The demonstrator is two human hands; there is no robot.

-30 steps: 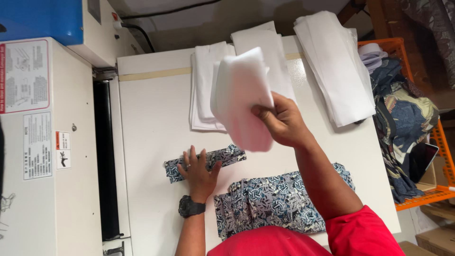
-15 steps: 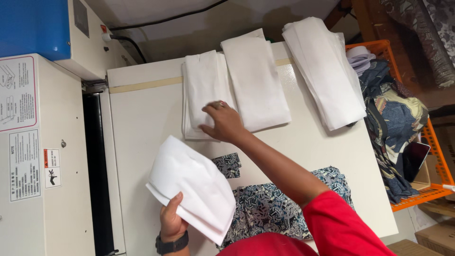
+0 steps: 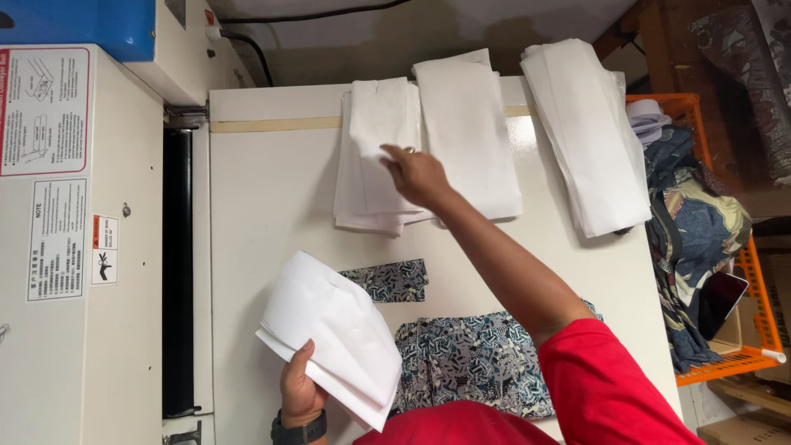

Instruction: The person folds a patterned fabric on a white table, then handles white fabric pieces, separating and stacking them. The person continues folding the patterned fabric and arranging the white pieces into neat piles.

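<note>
Orange crate (image 3: 746, 272) off the desk's right edge, stuffed with dark patterned cloth. White desk (image 3: 264, 206) bare along its left edge, beside the black roller slot. Left hand (image 3: 301, 391) at the near edge, closed on a white sheet stack (image 3: 329, 334), fanned and tilted. Right hand (image 3: 416, 175) fingers loosely spread, touching the white folded pile (image 3: 375, 156) near the far edge. Patterned strip (image 3: 387, 280) flat mid-desk.

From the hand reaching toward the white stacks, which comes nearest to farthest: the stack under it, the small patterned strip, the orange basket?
1. White stack, under the right hand, far side of the table.
2. Patterned strip, mid-table, nearer the person.
3. Orange basket, off the table's right edge.
</note>
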